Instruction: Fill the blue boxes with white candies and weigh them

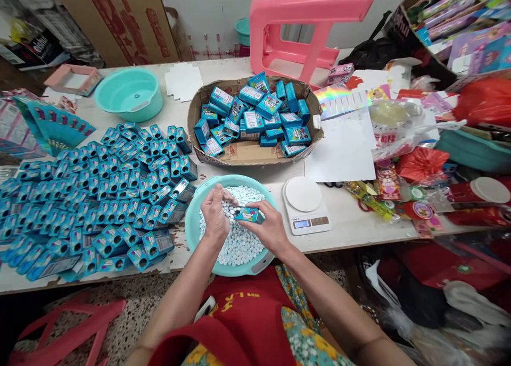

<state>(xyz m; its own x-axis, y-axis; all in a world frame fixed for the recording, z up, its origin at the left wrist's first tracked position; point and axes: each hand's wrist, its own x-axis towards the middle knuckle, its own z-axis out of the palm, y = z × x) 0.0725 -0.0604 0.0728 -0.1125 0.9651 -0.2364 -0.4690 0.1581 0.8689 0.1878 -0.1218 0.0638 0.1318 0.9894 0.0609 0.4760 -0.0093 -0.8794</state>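
My right hand [271, 229] grips a small blue candy box [246, 215] between thumb and fingers, tilted on its side above a mint-green basin [192, 225]. Small white candies [239, 249] fill much of the basin. My left hand [216, 215] is cupped and closed around some of the same candies, close to the left end of the box. Its curled fingers partly hide them. To the left stand many blue boxes [120, 182] in rows, with round dark holes in their tops.
A cut-down cardboard box [255, 156] full of blue boxes lies behind the basin. A white kitchen scale [306, 206] sits to the right. Farther off are another mint basin [130, 108], a pink stool [311, 23] and a clutter of bags and packets [423, 164].
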